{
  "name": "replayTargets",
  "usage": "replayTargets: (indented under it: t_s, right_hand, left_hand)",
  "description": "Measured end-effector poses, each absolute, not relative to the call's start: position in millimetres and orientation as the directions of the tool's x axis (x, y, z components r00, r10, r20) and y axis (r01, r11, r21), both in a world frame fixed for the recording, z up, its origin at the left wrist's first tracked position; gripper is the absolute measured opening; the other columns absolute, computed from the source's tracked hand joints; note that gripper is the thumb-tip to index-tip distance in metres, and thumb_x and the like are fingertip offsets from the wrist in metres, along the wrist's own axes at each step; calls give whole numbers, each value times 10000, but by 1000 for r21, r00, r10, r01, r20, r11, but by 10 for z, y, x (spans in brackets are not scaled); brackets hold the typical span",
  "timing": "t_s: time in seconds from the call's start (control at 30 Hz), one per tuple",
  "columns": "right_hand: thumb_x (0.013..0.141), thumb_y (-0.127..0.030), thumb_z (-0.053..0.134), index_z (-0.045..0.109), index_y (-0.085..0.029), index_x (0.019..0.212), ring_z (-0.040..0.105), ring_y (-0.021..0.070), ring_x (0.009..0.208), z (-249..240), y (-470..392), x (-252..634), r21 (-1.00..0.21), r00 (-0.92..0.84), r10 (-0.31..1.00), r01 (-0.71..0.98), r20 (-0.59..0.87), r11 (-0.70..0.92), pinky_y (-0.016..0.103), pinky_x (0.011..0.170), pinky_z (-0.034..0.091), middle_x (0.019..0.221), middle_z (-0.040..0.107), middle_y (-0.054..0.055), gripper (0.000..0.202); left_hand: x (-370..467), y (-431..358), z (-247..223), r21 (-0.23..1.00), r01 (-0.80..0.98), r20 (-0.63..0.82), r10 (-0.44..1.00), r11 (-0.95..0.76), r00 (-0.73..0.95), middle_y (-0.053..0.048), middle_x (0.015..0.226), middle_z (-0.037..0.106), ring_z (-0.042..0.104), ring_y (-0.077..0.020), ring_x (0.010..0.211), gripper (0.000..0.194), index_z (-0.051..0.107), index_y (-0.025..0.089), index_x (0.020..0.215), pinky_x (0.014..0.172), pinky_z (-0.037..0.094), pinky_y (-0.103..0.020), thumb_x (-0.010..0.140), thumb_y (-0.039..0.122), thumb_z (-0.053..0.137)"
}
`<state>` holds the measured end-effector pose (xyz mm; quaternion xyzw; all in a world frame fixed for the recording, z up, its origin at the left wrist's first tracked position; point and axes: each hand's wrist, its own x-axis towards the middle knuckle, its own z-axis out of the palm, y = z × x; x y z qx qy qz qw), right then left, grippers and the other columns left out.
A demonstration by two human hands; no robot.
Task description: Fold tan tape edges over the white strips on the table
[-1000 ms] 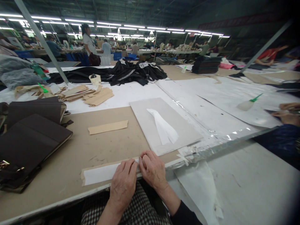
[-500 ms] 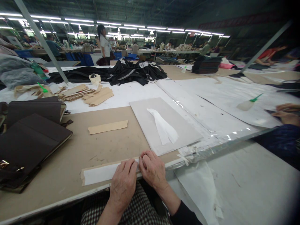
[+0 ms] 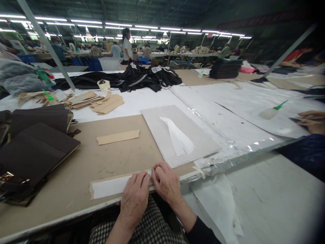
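Note:
A long white strip (image 3: 109, 186) lies over a slightly larger tan strip (image 3: 91, 191) along the table's near edge. My left hand (image 3: 136, 191) rests on the white strip near its right part, fingers pressed together and bent down onto it. Close beside it, my right hand (image 3: 166, 179) has its fingers curled in and pinched at the right end of the strips, which the hands partly cover. Farther in, a loose tan strip (image 3: 118, 137) lies flat by itself on the table.
Dark brown leather-like covers (image 3: 38, 149) are piled at left. A grey board (image 3: 203, 145) with white cut pieces (image 3: 176, 137) lies at right. Behind are tan piece stacks (image 3: 109, 103) and black fabric (image 3: 149, 78). A co-worker's hand (image 3: 315, 125) works at far right beside a glue bottle (image 3: 270, 113).
The view has shifted slightly. Both my hands stay at nearly the same spot on the strips. In the background, a standing person has moved to the right.

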<state>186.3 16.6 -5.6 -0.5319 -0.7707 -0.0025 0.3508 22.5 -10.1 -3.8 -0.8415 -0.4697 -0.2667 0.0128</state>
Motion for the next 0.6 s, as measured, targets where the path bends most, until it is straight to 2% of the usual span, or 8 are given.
replayTargets:
  t_s: [0.17, 0.33, 0.43, 0.6]
  right_hand:
    - [991, -134, 489, 454, -234, 808, 588, 210, 858, -50, 162, 1863, -406, -157, 819, 808, 551, 428, 340, 796, 464, 872, 611, 49, 212]
    - [973, -139, 486, 496, -225, 919, 602, 210, 860, -41, 160, 1880, -429, -141, 823, 798, 550, 424, 322, 778, 485, 890, 621, 51, 102]
    - [972, -153, 483, 519, -217, 965, 604, 208, 838, -37, 164, 1886, -432, -142, 826, 797, 546, 423, 316, 761, 486, 880, 617, 47, 74]
    - [968, -180, 493, 532, -217, 970, 602, 203, 806, -51, 171, 1892, -445, -130, 846, 803, 516, 395, 308, 733, 478, 863, 611, 38, 54]
  left_hand:
    - [222, -107, -37, 240, 800, 440, 796, -550, 415, -108, 1197, 625, 580, -260, 1076, 327, 562, 147, 1244, 963, 534, -446, 942, 45, 489]
    - [212, -117, -54, 278, 798, 448, 808, -534, 384, -124, 1290, 585, 579, -268, 1123, 341, 564, 165, 1246, 980, 535, -463, 946, 41, 461]
    - [210, -111, -29, 400, 767, 442, 839, -501, 318, -114, 1307, 569, 571, -262, 1171, 283, 594, 191, 1160, 1003, 525, -466, 959, 55, 450]
    - [98, -88, 132, 723, 565, 363, 914, -398, 179, -91, 1265, 574, 598, -211, 1133, 215, 617, 218, 1093, 951, 546, -378, 953, 104, 501]
